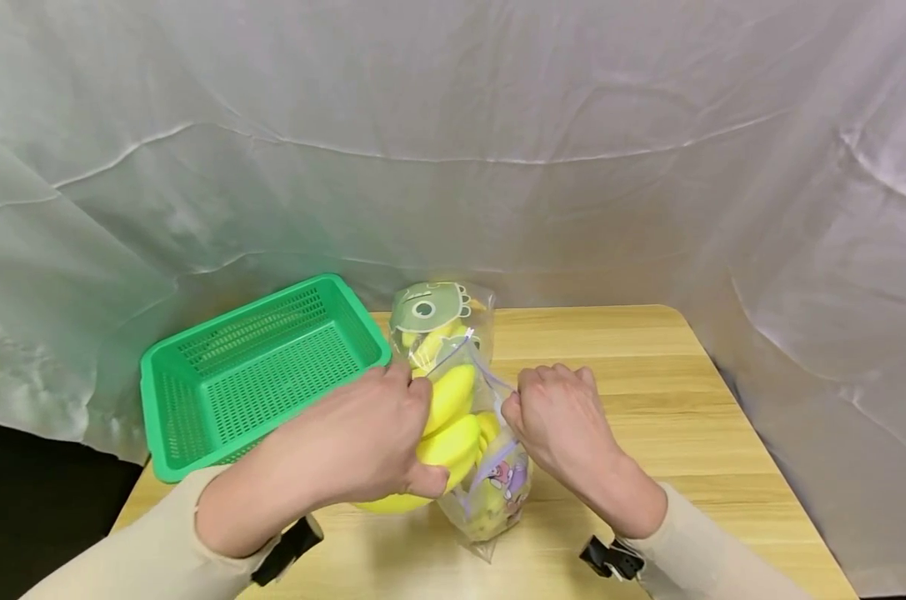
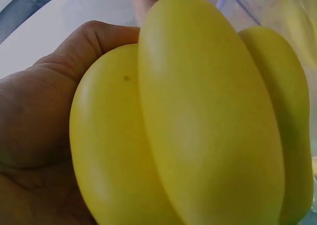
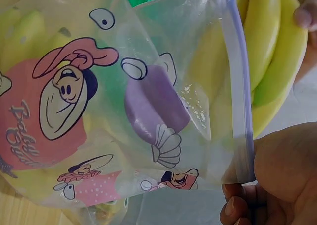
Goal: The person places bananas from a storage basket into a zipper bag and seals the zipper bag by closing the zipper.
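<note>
My left hand grips a bunch of yellow bananas, its thumb along one side. The bananas fill most of the left wrist view. At the mouth of a clear zip bag, part of the bunch shows beyond the zip edge and part through the plastic. My right hand pinches the bag's purple zip edge and holds it up. Cartoon figures cover the bag, and more yellow fruit shows inside it. Some of the left fingers are hidden behind the bunch.
A green perforated basket stands at the left of the wooden table. Behind the hands is another clear bag with a green cartoon face and yellow fruit inside. A grey curtain hangs behind the table.
</note>
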`<state>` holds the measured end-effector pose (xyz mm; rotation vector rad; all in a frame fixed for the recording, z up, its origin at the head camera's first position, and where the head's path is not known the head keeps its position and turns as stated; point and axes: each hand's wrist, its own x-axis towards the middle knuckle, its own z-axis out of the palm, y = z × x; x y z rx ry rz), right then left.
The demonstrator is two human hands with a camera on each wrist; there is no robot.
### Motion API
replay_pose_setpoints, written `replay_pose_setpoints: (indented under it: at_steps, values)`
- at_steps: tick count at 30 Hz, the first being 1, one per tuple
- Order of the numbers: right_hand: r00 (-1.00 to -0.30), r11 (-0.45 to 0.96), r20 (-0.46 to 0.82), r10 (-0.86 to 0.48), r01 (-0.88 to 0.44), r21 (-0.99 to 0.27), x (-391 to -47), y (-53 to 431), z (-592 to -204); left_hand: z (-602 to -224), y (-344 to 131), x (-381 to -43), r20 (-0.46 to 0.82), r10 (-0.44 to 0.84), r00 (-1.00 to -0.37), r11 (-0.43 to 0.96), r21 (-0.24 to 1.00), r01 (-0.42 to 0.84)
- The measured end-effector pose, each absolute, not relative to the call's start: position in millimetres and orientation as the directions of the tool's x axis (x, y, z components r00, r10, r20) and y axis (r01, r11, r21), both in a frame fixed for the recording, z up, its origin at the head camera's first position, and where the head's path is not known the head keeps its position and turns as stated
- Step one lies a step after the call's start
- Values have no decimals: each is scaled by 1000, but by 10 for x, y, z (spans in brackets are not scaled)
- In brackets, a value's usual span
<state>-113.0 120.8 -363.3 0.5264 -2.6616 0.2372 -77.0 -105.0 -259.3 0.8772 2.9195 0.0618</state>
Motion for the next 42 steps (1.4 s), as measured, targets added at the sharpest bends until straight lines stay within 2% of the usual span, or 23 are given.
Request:
replay_pose_setpoints:
  at_steps: [6,13,18,23,28,34,40,42]
  values:
    - [-840,907,426,-337,-410,-91,-1094,1166,-3620,-2671,-876,-969,-151,551,-820,832,30,554]
    - [-842,899,413,-349,-424,-106,-1079,1148,-3617,-2826,-651,-1163,-189,402,-896,915,54,400]
    - [-846,895,403,-349,-428,-124,-1071,1148,-3611,-2888,-551,-1275,-235,376,-896,925,50,376]
    - [-885,889,328,-330,-408,-208,-1053,1142,-3592,-2918,-525,-1403,-316,262,-912,965,77,251]
    - [-909,875,284,-307,-386,-292,-1047,1132,-3574,-3020,-491,-1489,-313,186,-931,982,91,166]
    - [-917,858,271,-293,-377,-349,-1076,1125,-3596,-3128,-440,-1537,-296,186,-937,980,130,153]
    - [-934,862,239,-266,-341,-375,-1144,1173,-3623,-3157,-517,-1529,-361,271,-892,940,297,166]
    - [-941,871,229,-248,-320,-372,-1162,1197,-3620,-3146,-591,-1523,-347,302,-888,930,314,193]
